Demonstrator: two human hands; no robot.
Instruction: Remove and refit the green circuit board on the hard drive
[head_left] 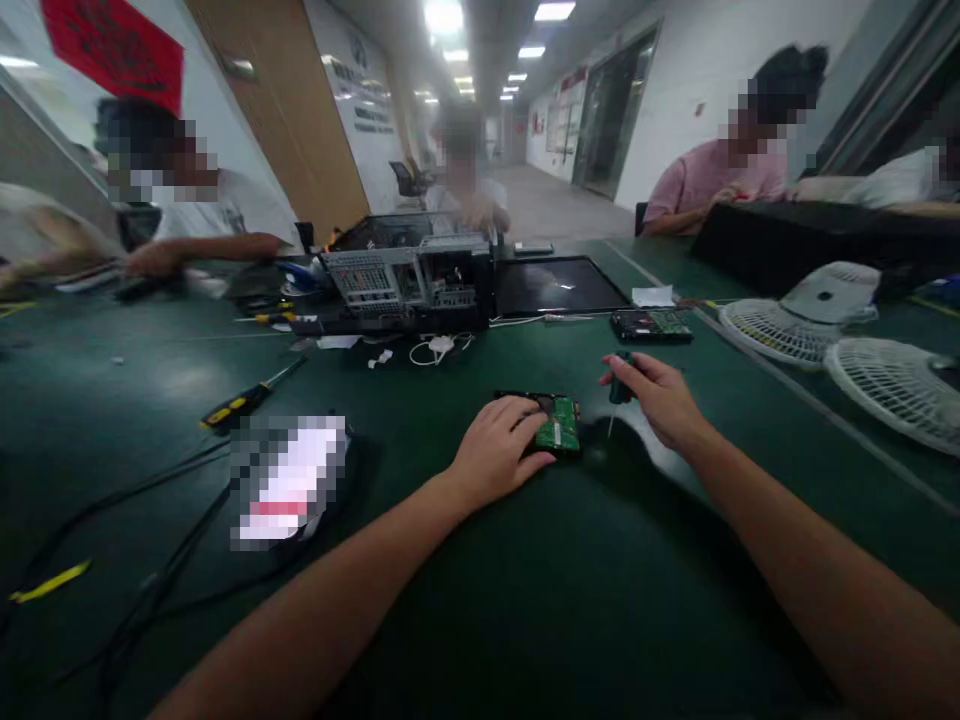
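In the head view, my left hand (pixel 501 445) grips a hard drive (pixel 559 428) that lies on the green tabletop. The drive's green circuit board faces up, and my fingers cover its left part. To the right of it, my right hand (pixel 664 400) is closed around the dark handle of a small screwdriver (pixel 620 385). The thin shaft points down towards the table, apart from the drive. Whether the tip touches the tabletop I cannot tell. A second hard drive (pixel 651 326) lies farther back, beyond my right hand.
An opened computer case (pixel 409 280) and a flat monitor (pixel 561 285) stand at the back. White fan parts (pixel 802 310) lie right. A yellow-black screwdriver (pixel 236 405), a blurred bright object (pixel 296 480) and black cables (pixel 161 575) occupy the left. Several people sit around the table.
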